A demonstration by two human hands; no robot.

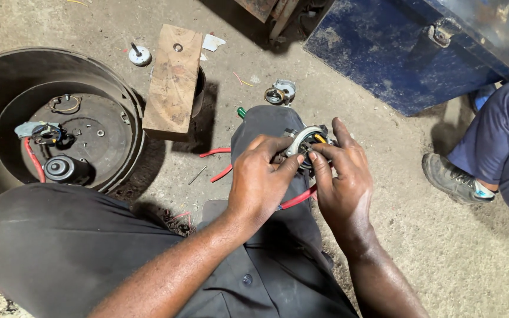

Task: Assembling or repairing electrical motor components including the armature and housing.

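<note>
A small round metal part (304, 144) with wires is held over the person's raised knee (266, 126), steadied there between both hands. The left hand (258, 179) is closed around its near side, thumb and fingers pinching the rim so that the part is kept from turning. The right hand (341, 176) is pressed to the other side, its grip pinched on the part's edge near a yellow wire, forefinger raised along the housing. A red wire (297, 198) is seen trailing from beneath the hands across the dark trousers, and more red wire (219, 162) lies on the concrete floor (419, 247) beside the knee.

To the left, a large round dark drum (7, 82) is set open side up on the floor, a small black motor (60, 168) and a wired fitting (43, 133) left inside it, apparently where they cannot roll off. A wooden block (173, 79) is propped against its rim. A second small metal fitting (280, 93) rests near a blue metal box (402, 53). Another person's shoe (452, 176) and trouser leg (502, 141) are visible at right.
</note>
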